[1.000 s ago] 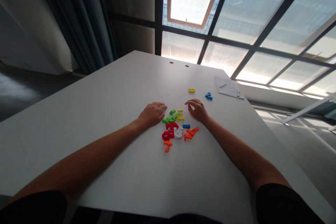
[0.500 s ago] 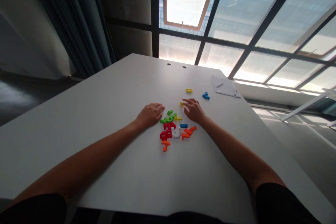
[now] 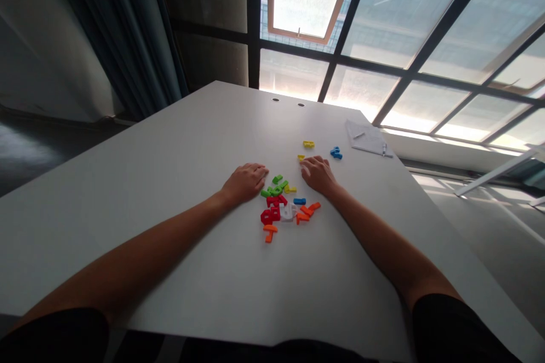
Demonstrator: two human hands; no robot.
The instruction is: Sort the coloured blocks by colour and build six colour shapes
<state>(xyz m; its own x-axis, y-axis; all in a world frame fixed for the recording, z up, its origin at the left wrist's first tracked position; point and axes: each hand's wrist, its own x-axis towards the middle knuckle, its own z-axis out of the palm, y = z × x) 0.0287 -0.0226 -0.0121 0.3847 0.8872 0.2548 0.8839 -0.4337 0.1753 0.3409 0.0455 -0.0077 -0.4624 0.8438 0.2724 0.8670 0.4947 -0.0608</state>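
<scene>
On the white table [image 3: 170, 249], a heap of colored plastic letters [image 3: 276, 210] lies between the left hand [image 3: 244, 184] and the right hand [image 3: 317, 176], each grip empty and loosely spread (the right one just beside a small yellow piece [image 3: 301, 157]).

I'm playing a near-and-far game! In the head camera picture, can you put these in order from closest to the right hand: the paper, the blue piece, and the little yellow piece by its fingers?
Starting from the right hand:

1. Little yellow piece: just ahead of the hand, on its left side.
2. Blue piece: ahead of the hand, on its right side.
3. Paper: farthest away, off to the right.
</scene>
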